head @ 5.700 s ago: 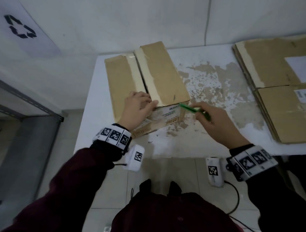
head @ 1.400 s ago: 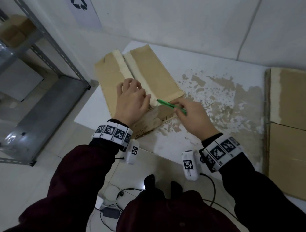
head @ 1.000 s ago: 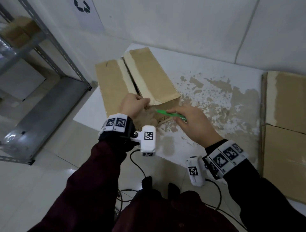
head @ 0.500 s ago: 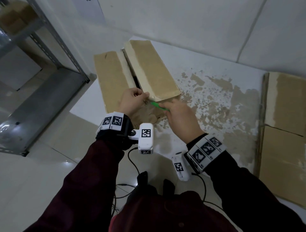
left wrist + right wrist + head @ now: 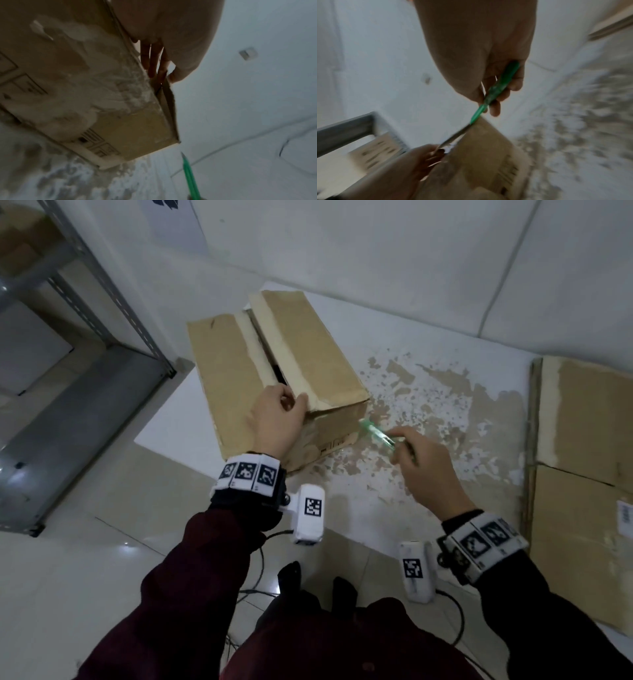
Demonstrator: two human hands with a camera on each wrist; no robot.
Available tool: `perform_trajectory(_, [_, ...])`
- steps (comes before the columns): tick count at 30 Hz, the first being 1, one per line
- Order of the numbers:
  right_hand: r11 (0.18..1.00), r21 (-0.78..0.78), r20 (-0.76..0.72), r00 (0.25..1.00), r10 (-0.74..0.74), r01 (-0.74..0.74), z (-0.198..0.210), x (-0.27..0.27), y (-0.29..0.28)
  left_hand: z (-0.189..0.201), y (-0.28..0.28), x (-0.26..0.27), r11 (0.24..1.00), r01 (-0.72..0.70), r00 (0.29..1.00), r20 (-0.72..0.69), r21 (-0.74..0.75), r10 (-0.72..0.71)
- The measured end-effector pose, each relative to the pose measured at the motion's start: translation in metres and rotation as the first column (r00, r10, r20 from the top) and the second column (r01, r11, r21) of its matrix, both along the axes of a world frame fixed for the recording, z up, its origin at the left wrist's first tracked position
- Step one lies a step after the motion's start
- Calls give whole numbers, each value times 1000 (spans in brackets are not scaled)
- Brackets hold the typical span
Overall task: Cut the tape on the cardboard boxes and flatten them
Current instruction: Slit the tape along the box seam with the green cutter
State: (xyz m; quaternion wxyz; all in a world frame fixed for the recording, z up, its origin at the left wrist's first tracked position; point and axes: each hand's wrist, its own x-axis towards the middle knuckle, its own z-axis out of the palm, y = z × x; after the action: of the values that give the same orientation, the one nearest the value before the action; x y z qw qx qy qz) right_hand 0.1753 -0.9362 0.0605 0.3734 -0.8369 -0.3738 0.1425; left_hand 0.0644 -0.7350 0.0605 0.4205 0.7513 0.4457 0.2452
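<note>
A brown cardboard box (image 5: 308, 361) stands on the white table (image 5: 394, 330), its top seam split and the two flaps slightly apart. My left hand (image 5: 291, 402) pinches the near end of the right flap, thumb on top and fingers (image 5: 152, 60) tucked under its edge. My right hand (image 5: 400, 440) grips a green cutter (image 5: 376, 434) just right of the box's near right corner, clear of the cardboard. In the right wrist view the cutter (image 5: 498, 86) points its metal blade toward the box (image 5: 484, 155) and the left hand (image 5: 412, 169). The left wrist view shows the box's labelled end face (image 5: 137, 128).
A stack of flattened cardboard (image 5: 582, 457) lies on the table's right side. The tabletop between it and the box is worn, with brown patches (image 5: 438, 405). A grey metal shelf (image 5: 68, 371) stands on the floor to the left. Cables (image 5: 260, 577) trail by my feet.
My left hand went from lying flat on the box top to pinching the right flap's near edge. My right hand drew the cutter from the seam away to the right.
</note>
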Motion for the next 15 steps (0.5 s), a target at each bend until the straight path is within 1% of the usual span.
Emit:
perform_trajectory(1, [993, -19, -56, 992, -116, 115, -14, 10, -7, -3, -2, 0, 997, 9, 1000, -28, 73, -7])
perform_trajectory(3, [943, -124, -103, 942, -320, 307, -47, 31, -19, -6, -3, 0, 991, 45, 999, -34, 126, -41])
perform_trajectory(4, [911, -185, -118, 912, -392, 368, -62, 42, -23, -8, -1, 0, 990, 76, 997, -24, 117, -74])
perform_trajectory(6, [849, -295, -128, 862, -490, 438, -88, 60, -29, -11, 6, -1, 985, 159, 987, 10, 75, -160])
perform_trajectory(8, [791, -371, -85, 830, -551, 487, -106, 70, -34, -12, 14, -2, 972, 229, 973, 12, 45, -229])
perform_trajectory(10, [755, -367, -18, 807, -591, 544, -116, 79, -37, -9, 17, -2, 955, 293, 956, 1, 40, -293])
perform_trajectory(13, [715, -365, 54, 780, -624, 597, -119, 87, -37, -2, 19, 0, 920, 390, 919, 76, -35, -387])
perform_trajectory(15, [686, -423, 96, 782, -615, 592, -117, 88, -37, 0, 22, 3, 896, 439, 897, 91, -62, -433])
